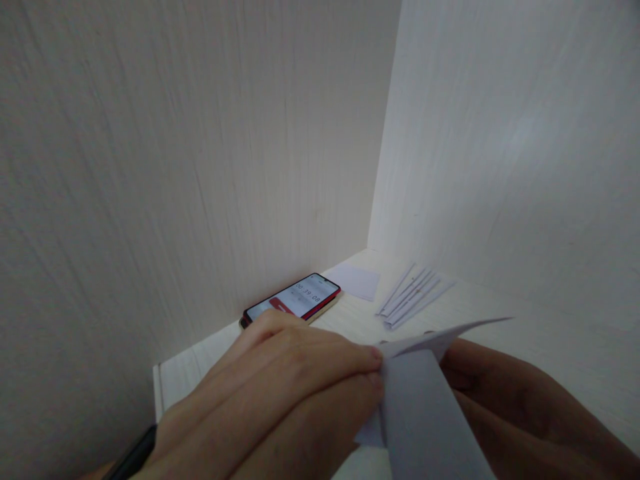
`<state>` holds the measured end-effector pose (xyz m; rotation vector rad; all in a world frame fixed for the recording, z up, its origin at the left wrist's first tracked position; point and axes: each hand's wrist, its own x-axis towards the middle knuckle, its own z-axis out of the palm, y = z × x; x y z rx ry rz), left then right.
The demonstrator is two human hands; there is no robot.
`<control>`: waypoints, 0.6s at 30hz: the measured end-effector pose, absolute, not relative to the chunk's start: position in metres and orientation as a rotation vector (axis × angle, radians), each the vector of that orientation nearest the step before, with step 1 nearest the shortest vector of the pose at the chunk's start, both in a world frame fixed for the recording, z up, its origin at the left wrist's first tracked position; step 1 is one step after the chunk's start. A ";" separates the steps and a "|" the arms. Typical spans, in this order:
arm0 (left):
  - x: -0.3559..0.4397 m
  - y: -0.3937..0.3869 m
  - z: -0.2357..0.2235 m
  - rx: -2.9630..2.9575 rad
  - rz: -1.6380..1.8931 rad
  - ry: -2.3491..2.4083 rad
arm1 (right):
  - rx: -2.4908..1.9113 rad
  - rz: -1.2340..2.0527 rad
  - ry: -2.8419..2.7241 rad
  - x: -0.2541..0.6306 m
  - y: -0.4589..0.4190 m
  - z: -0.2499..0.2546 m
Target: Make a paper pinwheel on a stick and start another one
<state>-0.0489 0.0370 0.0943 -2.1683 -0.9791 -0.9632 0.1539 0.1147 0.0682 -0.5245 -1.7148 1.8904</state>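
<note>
Both my hands hold a folded sheet of white paper (pixel 425 407) low in the middle of the view. My left hand (pixel 280 393) has its fingers pressed together against the paper's left edge. Behind the sheet on the right is my right hand (pixel 520 393), closed around the paper and partly hidden by it. A thin flap of the paper sticks out to the upper right.
A phone (pixel 295 300) in a red case lies on the pale wooden desk (pixel 525 340), its screen showing a timer. A small white sheet (pixel 357 280) and several folded paper pieces (pixel 413 297) lie further back. Pale wooden walls close the corner on the left and right.
</note>
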 end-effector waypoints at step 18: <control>-0.052 0.037 0.091 -2.189 -0.966 -1.003 | -0.600 1.953 -1.728 0.154 0.110 0.073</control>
